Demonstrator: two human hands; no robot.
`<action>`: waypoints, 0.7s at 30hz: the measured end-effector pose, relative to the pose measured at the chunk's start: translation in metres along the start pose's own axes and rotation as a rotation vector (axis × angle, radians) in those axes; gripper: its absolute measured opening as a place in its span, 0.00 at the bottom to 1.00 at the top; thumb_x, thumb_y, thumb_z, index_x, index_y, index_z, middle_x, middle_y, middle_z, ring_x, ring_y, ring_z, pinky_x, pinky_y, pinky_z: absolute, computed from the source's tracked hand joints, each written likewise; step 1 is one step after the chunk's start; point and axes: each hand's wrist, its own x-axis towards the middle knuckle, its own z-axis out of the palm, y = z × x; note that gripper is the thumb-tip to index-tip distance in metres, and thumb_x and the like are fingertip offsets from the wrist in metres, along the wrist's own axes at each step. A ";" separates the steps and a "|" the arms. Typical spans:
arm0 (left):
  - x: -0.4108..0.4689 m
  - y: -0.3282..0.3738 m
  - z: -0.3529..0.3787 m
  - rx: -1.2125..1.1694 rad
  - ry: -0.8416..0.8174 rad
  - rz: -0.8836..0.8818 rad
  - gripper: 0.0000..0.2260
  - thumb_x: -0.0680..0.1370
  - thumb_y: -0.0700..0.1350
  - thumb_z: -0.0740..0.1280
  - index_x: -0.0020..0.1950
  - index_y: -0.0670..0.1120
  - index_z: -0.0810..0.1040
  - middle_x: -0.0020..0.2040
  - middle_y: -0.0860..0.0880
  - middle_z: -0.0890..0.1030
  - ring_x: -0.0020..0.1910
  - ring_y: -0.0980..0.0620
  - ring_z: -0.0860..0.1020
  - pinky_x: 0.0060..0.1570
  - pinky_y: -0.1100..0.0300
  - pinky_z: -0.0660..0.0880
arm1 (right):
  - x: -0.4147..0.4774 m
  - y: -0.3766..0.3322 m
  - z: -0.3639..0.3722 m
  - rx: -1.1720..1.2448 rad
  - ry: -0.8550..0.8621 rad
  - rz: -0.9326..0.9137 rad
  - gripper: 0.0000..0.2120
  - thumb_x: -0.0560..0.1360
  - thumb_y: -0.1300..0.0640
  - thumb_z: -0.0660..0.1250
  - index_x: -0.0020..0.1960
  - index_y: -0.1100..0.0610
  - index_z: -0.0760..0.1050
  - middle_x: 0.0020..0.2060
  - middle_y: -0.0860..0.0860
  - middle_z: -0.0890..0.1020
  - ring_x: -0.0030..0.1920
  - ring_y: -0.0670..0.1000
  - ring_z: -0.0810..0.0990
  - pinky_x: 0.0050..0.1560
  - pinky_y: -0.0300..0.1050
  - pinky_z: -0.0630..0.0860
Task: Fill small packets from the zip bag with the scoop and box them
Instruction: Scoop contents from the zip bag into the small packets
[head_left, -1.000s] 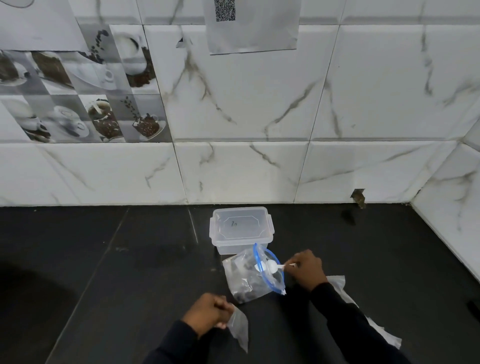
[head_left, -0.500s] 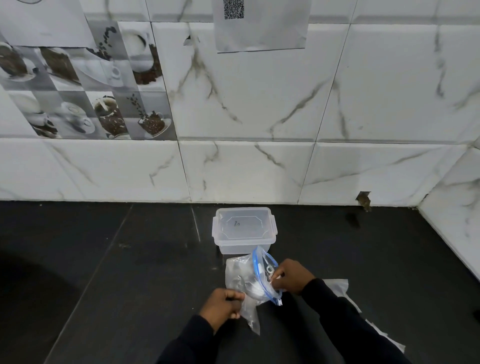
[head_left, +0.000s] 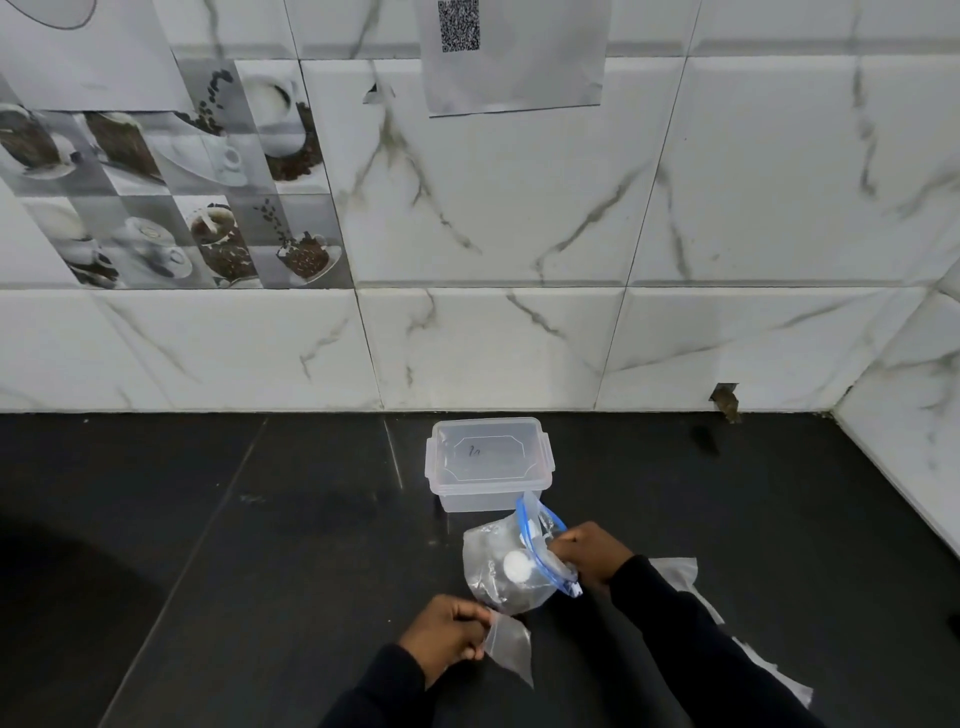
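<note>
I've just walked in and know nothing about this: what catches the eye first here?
Two hands near the front of the dark counter: the right hand holds a white scoop inside a blue-rimmed zip bag, the left hand pinches a small clear packet. Just behind stands a lidded clear box.

White marble-veined wall tiles rise behind a glossy black stone desk; coffee-cup picture tiles at left, a taped QR-code paper sheet above.

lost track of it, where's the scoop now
Head view, right of centre: the scoop is inside the zip bag, held by the right hand, just in front of the clear box.
</note>
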 end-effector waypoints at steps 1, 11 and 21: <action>0.000 -0.002 0.001 -0.007 -0.011 -0.001 0.13 0.64 0.34 0.63 0.41 0.41 0.86 0.34 0.40 0.78 0.25 0.53 0.73 0.26 0.67 0.67 | 0.000 0.001 0.002 -0.012 0.009 0.010 0.25 0.72 0.65 0.64 0.18 0.52 0.65 0.19 0.43 0.65 0.24 0.40 0.62 0.31 0.37 0.64; 0.001 -0.005 0.003 -0.083 0.039 0.100 0.18 0.66 0.34 0.63 0.52 0.32 0.83 0.47 0.42 0.81 0.26 0.55 0.72 0.25 0.68 0.68 | 0.007 0.011 0.015 -0.307 0.091 0.013 0.09 0.70 0.57 0.58 0.31 0.57 0.69 0.29 0.46 0.69 0.29 0.44 0.68 0.31 0.31 0.64; -0.002 -0.001 -0.001 -0.009 0.168 0.161 0.15 0.75 0.25 0.59 0.49 0.34 0.84 0.41 0.44 0.81 0.23 0.55 0.72 0.25 0.66 0.67 | -0.013 0.010 0.003 -0.262 -0.073 -0.074 0.08 0.74 0.65 0.63 0.46 0.61 0.81 0.41 0.52 0.83 0.46 0.46 0.81 0.47 0.34 0.69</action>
